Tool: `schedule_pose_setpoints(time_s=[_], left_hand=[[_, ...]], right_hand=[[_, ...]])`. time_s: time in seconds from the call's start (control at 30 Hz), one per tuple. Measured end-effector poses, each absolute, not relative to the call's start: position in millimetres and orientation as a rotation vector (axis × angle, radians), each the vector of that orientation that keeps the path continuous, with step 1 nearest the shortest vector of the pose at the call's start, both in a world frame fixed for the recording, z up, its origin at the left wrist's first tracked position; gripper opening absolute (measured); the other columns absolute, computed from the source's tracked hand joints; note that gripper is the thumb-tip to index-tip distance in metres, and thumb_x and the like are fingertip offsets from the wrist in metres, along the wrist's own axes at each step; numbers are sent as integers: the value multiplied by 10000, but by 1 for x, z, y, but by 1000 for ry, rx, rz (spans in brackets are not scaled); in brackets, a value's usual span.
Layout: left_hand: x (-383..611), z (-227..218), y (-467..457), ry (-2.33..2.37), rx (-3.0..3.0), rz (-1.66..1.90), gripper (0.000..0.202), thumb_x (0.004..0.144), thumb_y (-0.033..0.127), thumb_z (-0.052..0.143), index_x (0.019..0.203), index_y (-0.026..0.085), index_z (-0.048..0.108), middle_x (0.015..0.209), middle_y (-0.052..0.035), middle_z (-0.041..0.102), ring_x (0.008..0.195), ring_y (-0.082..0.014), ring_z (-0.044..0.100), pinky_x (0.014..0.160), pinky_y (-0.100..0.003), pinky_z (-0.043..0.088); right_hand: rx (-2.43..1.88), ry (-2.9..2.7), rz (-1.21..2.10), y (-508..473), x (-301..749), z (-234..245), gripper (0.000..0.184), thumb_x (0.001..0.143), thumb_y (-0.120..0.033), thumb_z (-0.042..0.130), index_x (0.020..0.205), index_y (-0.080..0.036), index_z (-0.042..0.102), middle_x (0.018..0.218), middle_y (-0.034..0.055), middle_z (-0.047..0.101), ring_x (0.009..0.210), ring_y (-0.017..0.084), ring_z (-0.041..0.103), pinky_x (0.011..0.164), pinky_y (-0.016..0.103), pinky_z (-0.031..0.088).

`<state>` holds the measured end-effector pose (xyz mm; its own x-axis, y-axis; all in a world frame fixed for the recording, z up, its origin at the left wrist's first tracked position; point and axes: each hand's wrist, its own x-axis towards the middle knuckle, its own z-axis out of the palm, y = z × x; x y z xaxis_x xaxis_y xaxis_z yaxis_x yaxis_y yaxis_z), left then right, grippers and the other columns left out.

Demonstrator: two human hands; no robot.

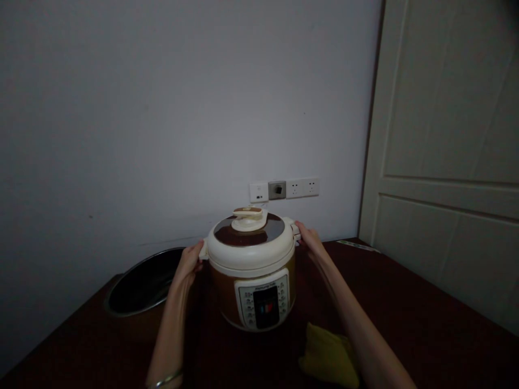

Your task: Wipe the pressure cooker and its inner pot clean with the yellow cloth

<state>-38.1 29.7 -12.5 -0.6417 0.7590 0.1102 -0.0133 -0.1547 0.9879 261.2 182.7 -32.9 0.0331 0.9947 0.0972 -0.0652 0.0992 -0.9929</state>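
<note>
An electric pressure cooker [251, 256] with a cream lid, brown body and front control panel sits in the middle of the view. My left hand [190, 259] grips its left side handle, fingers curled underneath. On the opposite side, my right hand [307, 237] is closed around the right handle. The lid is on, with its cream and brown knob on top. Whether the base rests on the table or is slightly raised, I cannot tell. A yellow-green cloth [328, 356] lies in front, near my right forearm.
A large dark pot [141, 283] stands left of the cooker, partly behind my left forearm. The dark red table [409, 302] meets a wall with several socket plates [298, 188]. A pale panelled door [450, 162] rises at the right. A thin patterned strip [357, 246] lies along the back edge.
</note>
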Motion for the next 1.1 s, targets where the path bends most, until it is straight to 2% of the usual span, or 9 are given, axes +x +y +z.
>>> schedule_pose_setpoints(time_s=[0.13,0.47,0.6,0.67,0.73,0.8,0.87,0.97,1.1], left_hand=[[-37,-18,31,1522,833,1893,347,624,457,656,554,171,472,382,93,361,300,-23,261,324,-154,153],[-40,-23,35,1478,875,1875,360,671,462,605,520,185,434,348,83,345,284,-33,266,323,-165,144],[-41,-23,33,1470,895,1813,348,679,464,589,531,189,435,349,83,344,282,-35,256,320,-165,148],[-40,-24,32,1467,898,1795,353,683,482,574,538,193,433,349,87,337,279,-31,236,318,-166,145],[-40,-25,32,1463,904,1783,359,685,498,563,547,195,430,349,91,333,278,-29,221,318,-167,139],[-40,-26,32,1459,914,1770,362,687,509,555,557,197,428,352,92,336,279,-28,216,321,-168,142],[-42,-27,32,1461,923,1756,365,690,516,550,564,198,424,355,92,342,280,-29,223,325,-169,150],[-44,-28,33,1476,928,1738,360,697,524,541,589,200,428,353,93,348,275,-35,232,326,-169,150],[-48,-29,34,1486,937,1719,352,707,528,538,628,200,437,358,95,353,271,-39,239,329,-169,141]], right_hand=[[-1112,-1181,1166,181,260,-33,447,766,-549,495,477,-217,414,333,-57,358,308,67,292,319,200,226],[-1155,-1431,1062,182,266,-33,562,830,-612,379,421,-227,373,324,-35,356,319,80,308,357,219,265],[-1191,-1651,974,179,280,-27,658,862,-641,290,377,-214,413,318,5,396,338,108,392,432,244,348],[-1246,-1719,897,173,290,-20,651,853,-645,340,394,-201,467,364,49,472,394,148,480,492,275,387],[-1326,-1759,700,161,298,-10,557,814,-613,477,472,-179,541,479,102,571,512,199,567,555,301,406],[-1378,-1819,337,143,296,7,437,813,-545,535,634,-157,627,644,142,650,648,237,616,607,313,411],[-1319,-1921,-33,126,283,28,386,879,-477,459,831,-156,670,782,148,687,734,243,635,633,311,413],[-1058,-2079,-206,110,246,64,356,926,-393,397,963,-158,660,918,121,688,827,234,635,675,299,424],[-895,-2331,-417,120,193,97,455,936,-472,376,1192,-162,589,1122,155,622,973,266,608,740,318,440]])
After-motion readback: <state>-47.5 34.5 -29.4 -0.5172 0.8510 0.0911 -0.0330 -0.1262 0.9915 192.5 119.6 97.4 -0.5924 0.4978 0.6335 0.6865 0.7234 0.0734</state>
